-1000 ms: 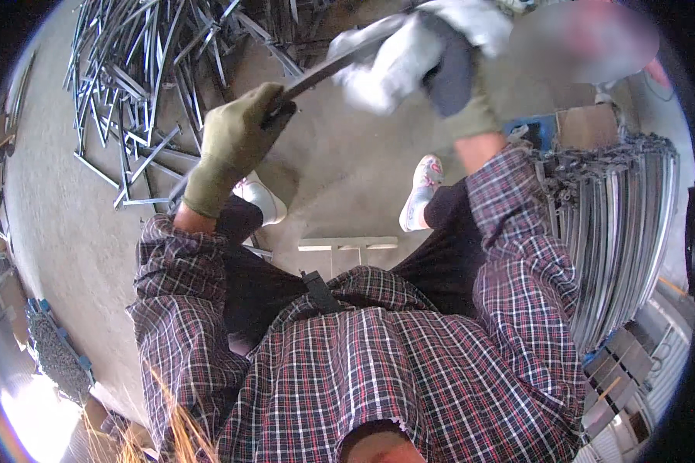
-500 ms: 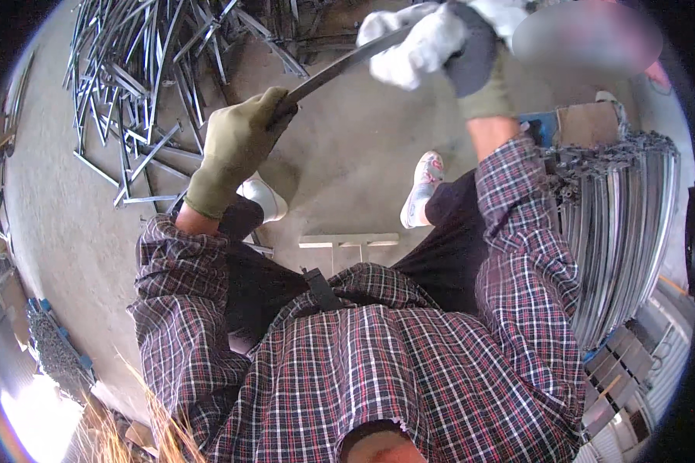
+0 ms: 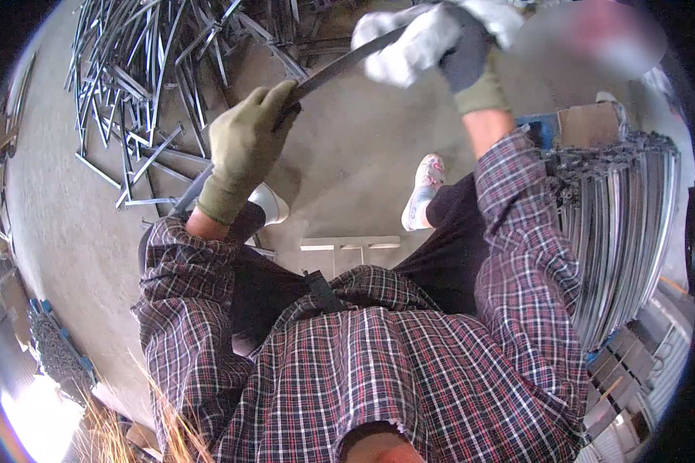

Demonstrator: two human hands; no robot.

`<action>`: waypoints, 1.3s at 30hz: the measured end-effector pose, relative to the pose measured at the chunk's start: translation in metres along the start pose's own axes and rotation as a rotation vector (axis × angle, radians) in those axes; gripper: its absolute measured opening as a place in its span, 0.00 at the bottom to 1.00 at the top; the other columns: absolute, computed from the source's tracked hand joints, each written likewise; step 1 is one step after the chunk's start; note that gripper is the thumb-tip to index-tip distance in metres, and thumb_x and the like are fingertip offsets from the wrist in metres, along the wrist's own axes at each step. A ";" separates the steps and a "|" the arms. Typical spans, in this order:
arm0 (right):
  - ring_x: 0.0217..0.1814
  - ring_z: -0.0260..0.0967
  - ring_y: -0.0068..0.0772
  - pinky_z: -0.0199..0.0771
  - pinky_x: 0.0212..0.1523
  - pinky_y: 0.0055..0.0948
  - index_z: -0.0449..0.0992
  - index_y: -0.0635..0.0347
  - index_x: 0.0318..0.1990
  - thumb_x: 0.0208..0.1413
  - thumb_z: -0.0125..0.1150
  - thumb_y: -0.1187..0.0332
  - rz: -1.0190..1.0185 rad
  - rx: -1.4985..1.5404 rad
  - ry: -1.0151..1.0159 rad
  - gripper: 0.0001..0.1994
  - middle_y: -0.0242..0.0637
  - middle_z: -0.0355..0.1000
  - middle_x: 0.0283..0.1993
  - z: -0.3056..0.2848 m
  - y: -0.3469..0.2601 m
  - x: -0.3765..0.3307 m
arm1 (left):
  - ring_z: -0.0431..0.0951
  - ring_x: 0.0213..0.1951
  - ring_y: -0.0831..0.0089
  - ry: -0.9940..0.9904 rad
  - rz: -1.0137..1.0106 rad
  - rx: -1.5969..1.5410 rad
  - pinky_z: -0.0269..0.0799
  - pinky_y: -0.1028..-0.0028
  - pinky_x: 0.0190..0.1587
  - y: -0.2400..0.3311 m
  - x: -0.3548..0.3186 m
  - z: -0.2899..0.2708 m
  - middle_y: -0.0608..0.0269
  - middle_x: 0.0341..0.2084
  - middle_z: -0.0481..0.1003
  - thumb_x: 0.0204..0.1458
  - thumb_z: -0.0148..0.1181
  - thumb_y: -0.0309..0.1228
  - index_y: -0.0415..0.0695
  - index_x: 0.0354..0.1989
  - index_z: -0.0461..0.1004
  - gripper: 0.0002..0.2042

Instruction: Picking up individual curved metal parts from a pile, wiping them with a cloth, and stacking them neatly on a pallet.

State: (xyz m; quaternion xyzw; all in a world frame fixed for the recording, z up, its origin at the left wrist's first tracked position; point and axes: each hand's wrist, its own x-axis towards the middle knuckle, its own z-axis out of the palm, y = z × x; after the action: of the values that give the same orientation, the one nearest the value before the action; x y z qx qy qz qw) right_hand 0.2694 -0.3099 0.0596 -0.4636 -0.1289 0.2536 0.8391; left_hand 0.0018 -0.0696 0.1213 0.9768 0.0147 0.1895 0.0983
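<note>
Right of the pile point(image 3: 150, 77), your left grip point(image 3: 247, 139) was closed around the bar point(image 3: 333, 69), your right grip point(image 3: 468, 58) clenched on the cloth point(image 3: 415, 52) against it. Since a second ago, the cloth had shifted farther from your left grip, leaving more bar bare.

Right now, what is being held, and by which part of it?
The left hand grips a dark bar at the near end of its exposed stretch; the right hand holds a white cloth on the bar's farther part, exact hold hidden.
</note>
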 end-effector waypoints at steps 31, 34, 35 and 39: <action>0.42 0.76 0.55 0.74 0.43 0.47 0.80 0.56 0.39 0.53 0.65 0.60 -0.362 -1.431 -0.617 0.11 0.46 0.78 0.36 0.110 0.046 -0.070 | 0.79 0.47 0.54 -0.236 0.080 0.048 0.74 0.56 0.50 -0.016 0.010 -0.009 0.59 0.43 0.78 0.54 0.67 0.38 0.47 0.46 0.77 0.14; 0.43 0.79 0.50 0.78 0.44 0.45 0.82 0.54 0.39 0.54 0.63 0.63 -0.332 -1.559 -0.702 0.09 0.46 0.80 0.39 0.104 0.045 -0.065 | 0.81 0.38 0.51 -0.361 0.011 -0.089 0.75 0.55 0.41 -0.028 -0.001 -0.003 0.57 0.32 0.79 0.56 0.64 0.40 0.48 0.38 0.78 0.10; 0.45 0.79 0.48 0.77 0.46 0.44 0.81 0.54 0.39 0.53 0.64 0.62 -0.417 -1.540 -0.664 0.10 0.46 0.80 0.40 0.104 0.040 -0.061 | 0.82 0.38 0.50 -0.423 -0.072 -0.032 0.76 0.54 0.39 -0.030 0.001 -0.007 0.57 0.32 0.80 0.58 0.63 0.41 0.49 0.41 0.77 0.11; 0.47 0.77 0.44 0.76 0.49 0.40 0.78 0.58 0.47 0.59 0.63 0.60 -0.615 -1.361 -0.190 0.14 0.42 0.79 0.44 0.084 0.033 -0.051 | 0.82 0.37 0.48 -0.470 -0.233 0.098 0.76 0.53 0.36 -0.046 0.002 -0.014 0.55 0.32 0.81 0.63 0.58 0.45 0.50 0.42 0.77 0.12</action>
State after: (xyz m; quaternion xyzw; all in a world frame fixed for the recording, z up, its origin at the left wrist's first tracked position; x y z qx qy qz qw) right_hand 0.1781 -0.2631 0.0779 -0.7991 -0.4528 -0.0891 0.3854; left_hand -0.0015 -0.0217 0.1252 0.9894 0.1130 -0.0559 0.0727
